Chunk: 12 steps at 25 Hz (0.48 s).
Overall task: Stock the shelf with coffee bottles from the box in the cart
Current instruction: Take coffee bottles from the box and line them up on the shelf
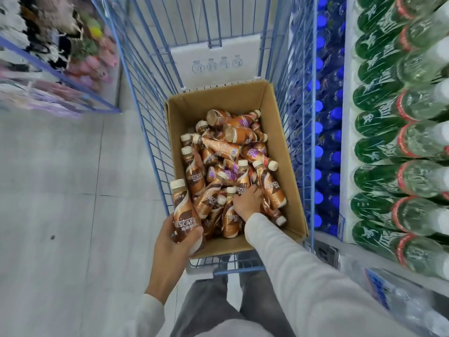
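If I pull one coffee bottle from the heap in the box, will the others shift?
Likely: the coffee bottles lie loose and crisscrossed in the box, so neighbours may roll. Glossy round sleeves look slippery; the left hand grips the held bottle round its body.

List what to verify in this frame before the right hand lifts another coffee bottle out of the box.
1. Left hand grips the held bottle round its body, cap up: ok.
2. Right hand has a firm grip on a bottle: cannot tell; its fingers are down among the loose bottles.
3. Box sits open-topped inside the cart: ok.
4. Bottles stand upright for an easy pick: not ok; they lie jumbled.
5. Free coffee slot on the shelf: cannot tell; only green bottles and blue-capped ones show.
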Motion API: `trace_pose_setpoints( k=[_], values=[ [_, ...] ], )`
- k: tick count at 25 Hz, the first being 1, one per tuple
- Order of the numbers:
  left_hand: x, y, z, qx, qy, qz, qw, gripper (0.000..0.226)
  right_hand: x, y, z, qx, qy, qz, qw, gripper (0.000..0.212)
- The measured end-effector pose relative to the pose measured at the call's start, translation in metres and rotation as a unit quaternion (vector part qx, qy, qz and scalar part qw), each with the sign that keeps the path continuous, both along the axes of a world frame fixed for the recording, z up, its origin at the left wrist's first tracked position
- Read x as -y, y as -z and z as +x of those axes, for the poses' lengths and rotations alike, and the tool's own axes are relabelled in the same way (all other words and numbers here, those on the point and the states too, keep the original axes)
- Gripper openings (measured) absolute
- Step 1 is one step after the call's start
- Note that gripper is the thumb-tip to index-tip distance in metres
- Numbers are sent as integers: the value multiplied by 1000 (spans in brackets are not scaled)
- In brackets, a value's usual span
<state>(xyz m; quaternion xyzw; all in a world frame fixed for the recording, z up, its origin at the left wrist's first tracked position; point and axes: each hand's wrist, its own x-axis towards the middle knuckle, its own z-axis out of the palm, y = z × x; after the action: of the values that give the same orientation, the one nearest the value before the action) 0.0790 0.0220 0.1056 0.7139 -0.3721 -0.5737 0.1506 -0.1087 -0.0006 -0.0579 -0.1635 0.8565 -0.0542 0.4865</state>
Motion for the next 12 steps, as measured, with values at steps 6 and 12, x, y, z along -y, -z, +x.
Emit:
trace_pose_setpoints(
  k=[6, 12],
  values=[
    [-14, 4, 13, 5, 1, 20, 1000, 57, -7, 19, 19, -107, -19, -10, 994, 75],
    [-10, -1, 8, -15, 41, 19, 999, 67, -6, 9, 18, -121, -9, -46, 992, 73]
  ],
)
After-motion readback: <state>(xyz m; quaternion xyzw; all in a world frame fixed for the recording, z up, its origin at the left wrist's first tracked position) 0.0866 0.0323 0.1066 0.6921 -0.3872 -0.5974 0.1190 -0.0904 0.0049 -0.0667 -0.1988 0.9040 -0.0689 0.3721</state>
